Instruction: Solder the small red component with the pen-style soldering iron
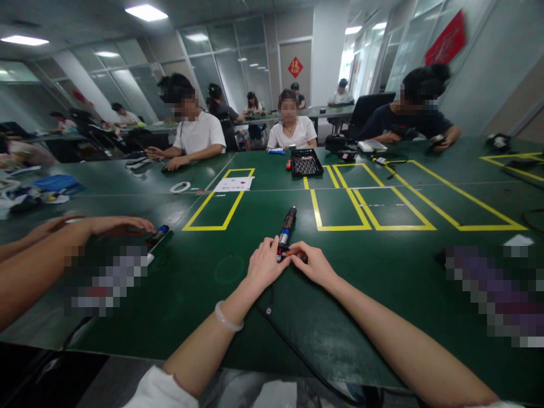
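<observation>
A dark, pen-shaped tool with a blue band and a silver collar, which looks like an electric screwdriver [287, 226], lies on the green table with its narrow tip pointing away from me. My left hand [264, 263] is closed around its near end, where small red and dark parts show. Close against it, my right hand [313, 262] has its fingers pinched together at the same spot. A bit of orange and a dark piece show by those fingers, but what they grip is mostly hidden. Under my wrists a black cable [293, 345] runs toward the table's near edge.
At left, another person's hand [123, 225] touches a similar blue-banded tool [158, 235]. Yellow tape outlines [344, 228] mark the table ahead. Further off are a black tray [306, 164] of small parts, a paper sheet [234, 184] and a white tape roll [180, 187]. People sit opposite.
</observation>
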{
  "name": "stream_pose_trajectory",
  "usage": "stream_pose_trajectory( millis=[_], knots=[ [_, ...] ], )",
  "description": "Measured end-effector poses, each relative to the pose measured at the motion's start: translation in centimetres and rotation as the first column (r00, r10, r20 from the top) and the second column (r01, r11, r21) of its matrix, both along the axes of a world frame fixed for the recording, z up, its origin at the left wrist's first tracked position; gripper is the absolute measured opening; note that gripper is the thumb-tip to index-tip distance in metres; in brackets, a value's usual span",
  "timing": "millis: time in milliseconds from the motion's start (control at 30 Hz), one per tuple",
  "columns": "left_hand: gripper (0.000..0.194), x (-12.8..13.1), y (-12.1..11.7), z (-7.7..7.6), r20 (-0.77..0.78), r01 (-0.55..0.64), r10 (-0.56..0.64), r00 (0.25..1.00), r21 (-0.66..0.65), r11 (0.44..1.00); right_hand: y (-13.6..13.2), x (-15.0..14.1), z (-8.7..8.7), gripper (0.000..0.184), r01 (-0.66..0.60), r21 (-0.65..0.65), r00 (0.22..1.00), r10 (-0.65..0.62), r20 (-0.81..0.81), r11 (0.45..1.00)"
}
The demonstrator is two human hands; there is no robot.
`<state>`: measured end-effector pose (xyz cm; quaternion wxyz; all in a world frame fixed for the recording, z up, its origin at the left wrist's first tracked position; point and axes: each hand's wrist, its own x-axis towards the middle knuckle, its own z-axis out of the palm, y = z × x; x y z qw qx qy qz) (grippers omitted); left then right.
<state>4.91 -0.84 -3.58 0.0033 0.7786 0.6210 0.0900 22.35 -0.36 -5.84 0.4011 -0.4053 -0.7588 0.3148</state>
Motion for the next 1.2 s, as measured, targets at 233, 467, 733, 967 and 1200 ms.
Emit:
stream_pose_trajectory(
  millis=[233,467,733,967,1200],
  knots=[
    [0.063,-0.9,0.4,0.4,-0.069,0.03,-0.029,0.997,0.004,1.0,0.5,0.1,-0.8,0.015,-0.051,-0.032,0.999,0.051,-0.018,0.998],
    [0.063,-6.1,-0.9,1.0,-0.097,0.026,-0.027,0.995,-0.012,1.0,0.5,0.3,-0.7,0.012,-0.102,-0.041,0.993,0.104,0.053,0.994],
    [0.071,-15.8,-2.8,0.9,-0.143,-0.149,0.141,0.98,-0.051,0.987,0.4,0.3,-0.7,0.013,-0.093,-0.019,0.988,0.094,0.121,0.996],
    [0.073,-22.0,-2.6,1.1,-0.236,-0.291,0.271,0.933,-0.055,0.955,0.4,0.3,-0.7,0.013,-0.103,-0.022,0.985,0.105,0.141,0.994],
    [0.056,-21.0,-4.0,1.8,-0.268,-0.268,0.308,0.913,0.174,0.948,0.3,0.3,-0.6,0.012,-0.109,-0.023,0.985,0.111,0.132,0.994]
  ],
)
